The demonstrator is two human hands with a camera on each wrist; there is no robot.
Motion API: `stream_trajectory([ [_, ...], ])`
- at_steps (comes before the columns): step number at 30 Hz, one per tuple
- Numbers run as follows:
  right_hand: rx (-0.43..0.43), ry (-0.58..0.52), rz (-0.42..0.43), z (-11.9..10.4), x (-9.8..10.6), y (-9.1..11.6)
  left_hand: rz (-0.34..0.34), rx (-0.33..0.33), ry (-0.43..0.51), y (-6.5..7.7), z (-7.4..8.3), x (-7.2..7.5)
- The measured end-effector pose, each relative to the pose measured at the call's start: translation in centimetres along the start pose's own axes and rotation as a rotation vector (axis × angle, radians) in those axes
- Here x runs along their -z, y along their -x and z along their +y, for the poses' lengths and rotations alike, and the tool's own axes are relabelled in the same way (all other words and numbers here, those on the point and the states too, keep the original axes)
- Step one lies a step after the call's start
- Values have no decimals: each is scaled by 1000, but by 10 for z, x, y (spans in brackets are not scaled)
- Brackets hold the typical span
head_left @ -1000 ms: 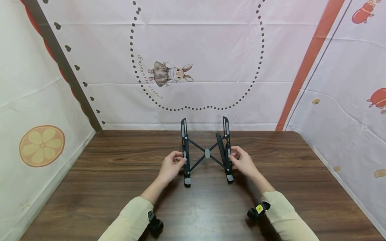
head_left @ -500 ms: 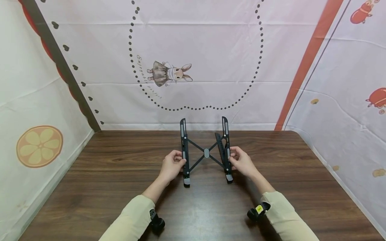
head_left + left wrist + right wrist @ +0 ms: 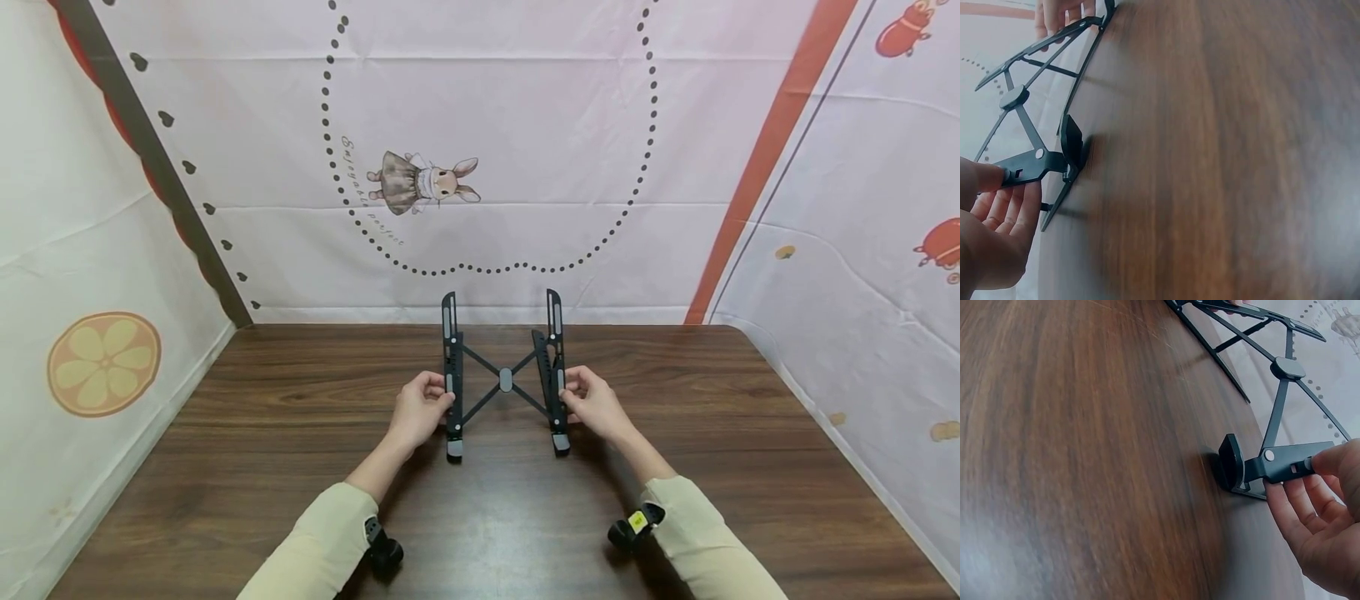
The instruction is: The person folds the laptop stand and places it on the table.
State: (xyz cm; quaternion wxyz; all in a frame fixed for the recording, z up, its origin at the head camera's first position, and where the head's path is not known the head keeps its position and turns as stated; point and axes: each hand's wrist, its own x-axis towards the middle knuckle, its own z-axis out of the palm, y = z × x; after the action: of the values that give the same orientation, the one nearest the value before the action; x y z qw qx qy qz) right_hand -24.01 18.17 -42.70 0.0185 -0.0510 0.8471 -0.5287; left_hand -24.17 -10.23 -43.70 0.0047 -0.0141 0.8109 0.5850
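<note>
A black folding laptop stand is spread out at the far middle of the table, its two long side rails joined by crossed bars with a grey oval hub. My left hand pinches the left rail, thumb on top and fingers underneath. On the other side my right hand grips the right rail the same way. In the left wrist view the laptop stand shows a raised lip at its near end and a strut below the rail. The right wrist view shows the laptop stand between thumb and fingers, its lip turned up.
The dark wood-grain table reaches back to a white cloth backdrop printed with a rabbit and dots. Similar printed cloth hangs at the left, and more at the right. Each sleeve cuff carries a small black wrist camera.
Both hands and the laptop stand have shifted slightly to the left. The grip on both rails stays the same.
</note>
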Motion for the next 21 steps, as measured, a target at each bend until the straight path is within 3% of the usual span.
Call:
stream_trajectory([
  [21,-15,-44,0,-10,-24,-5,27,13,-22,-3,-6,24],
])
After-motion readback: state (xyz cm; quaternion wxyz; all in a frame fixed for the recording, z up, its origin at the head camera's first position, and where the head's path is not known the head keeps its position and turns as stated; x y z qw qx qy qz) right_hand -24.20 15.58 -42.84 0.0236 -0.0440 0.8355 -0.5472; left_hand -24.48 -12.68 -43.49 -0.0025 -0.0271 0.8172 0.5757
